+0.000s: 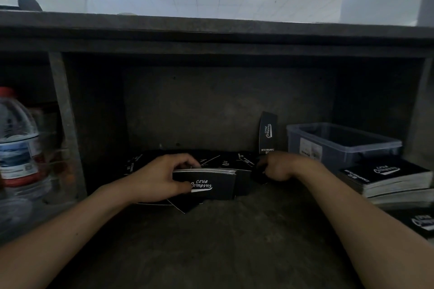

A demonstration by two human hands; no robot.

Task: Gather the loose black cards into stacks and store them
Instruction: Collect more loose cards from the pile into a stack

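My left hand (162, 178) grips a stack of black cards (211, 183) printed "Club Camping", held on edge with thumb in front and fingers behind. Loose black cards (225, 162) lie scattered on the dark shelf floor behind and under the stack. My right hand (277, 166) reaches into the pile at its right end and pinches a loose black card (259, 177). One black card (267, 132) leans upright against the back wall. A finished stack of black cards (387, 177) lies at the right.
A clear plastic bin (340, 143) stands at the right, behind the finished stack. A large water bottle (18, 143) with a red cap fills the left compartment behind a divider (63, 112). Another black card (422, 223) lies at the right edge.
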